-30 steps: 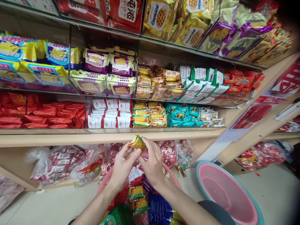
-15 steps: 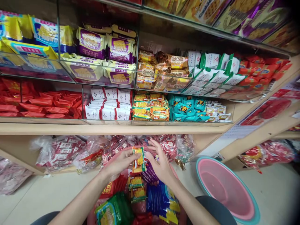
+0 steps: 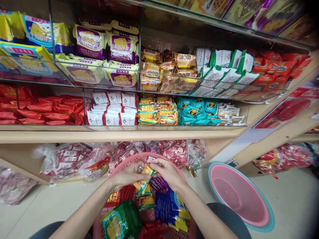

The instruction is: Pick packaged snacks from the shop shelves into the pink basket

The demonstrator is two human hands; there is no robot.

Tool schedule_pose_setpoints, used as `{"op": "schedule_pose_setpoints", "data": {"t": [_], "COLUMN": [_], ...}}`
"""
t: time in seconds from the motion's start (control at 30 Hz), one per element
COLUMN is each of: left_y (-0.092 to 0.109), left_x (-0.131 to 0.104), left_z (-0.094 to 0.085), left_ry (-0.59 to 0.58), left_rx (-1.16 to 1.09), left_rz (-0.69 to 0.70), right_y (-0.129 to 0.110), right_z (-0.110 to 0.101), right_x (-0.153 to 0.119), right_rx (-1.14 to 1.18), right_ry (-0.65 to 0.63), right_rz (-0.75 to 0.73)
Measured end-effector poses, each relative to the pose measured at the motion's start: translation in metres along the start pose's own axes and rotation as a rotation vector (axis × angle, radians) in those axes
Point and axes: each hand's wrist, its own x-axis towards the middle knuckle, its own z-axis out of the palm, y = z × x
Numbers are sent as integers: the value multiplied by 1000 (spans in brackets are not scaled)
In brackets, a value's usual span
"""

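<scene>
My left hand (image 3: 133, 174) is closed on a yellow-and-green biscuit packet (image 3: 142, 186), which tilts over the pink basket. The fingers of my right hand (image 3: 165, 171) are pinched at the packet's upper end; whether a second packet is there I cannot make out. Below, inside the pink perforated basket (image 3: 124, 162), lie matching yellow packets (image 3: 146, 202), purple packets (image 3: 159, 184), blue packets (image 3: 165, 207), red packets (image 3: 122, 196) and a green biscuit pack (image 3: 122, 220).
Shelf bins ahead hold soda biscuits (image 3: 89, 41), white packets (image 3: 113, 109), yellow packets (image 3: 158, 111) and turquoise packets (image 3: 196, 111). Under the wooden shelf edge (image 3: 124, 135) sit clear bags of red-wrapped goods (image 3: 69, 159). A pink-and-blue basin (image 3: 240, 196) stands on the floor at right.
The yellow packet has turned from upright to a slant. My right hand has moved left, its spread fingers now closed by the packet. The view has shifted slightly.
</scene>
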Motion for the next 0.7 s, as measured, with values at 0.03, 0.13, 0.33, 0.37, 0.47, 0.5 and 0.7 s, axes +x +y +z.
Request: {"op": "schedule_pose_setpoints", "data": {"t": [0.03,0.13,0.33,0.37,0.47,0.5,0.7], "left_y": [-1,-1,9,11,10,7,-11], "left_x": [2,5,7,6,4,4,8], "left_z": [-2,-7,-13,-11,-4,-1,7], "left_ry": [5,32,22,38,146,186,300], "left_rx": [0,22,134,192,450,542,941], "left_rz": [-1,19,95,129,227,245,229], "right_y": [1,4,8,8,11,13,21], "right_z": [0,1,2,2,3,3,4], "right_x": [1,3,7,7,7,7,6], "right_rx": [20,57,153,168,165,159,94], "right_ry": [19,74,146,173,284,312,338], "right_rz": [-1,-4,28,31,-13,-33,-47]}}
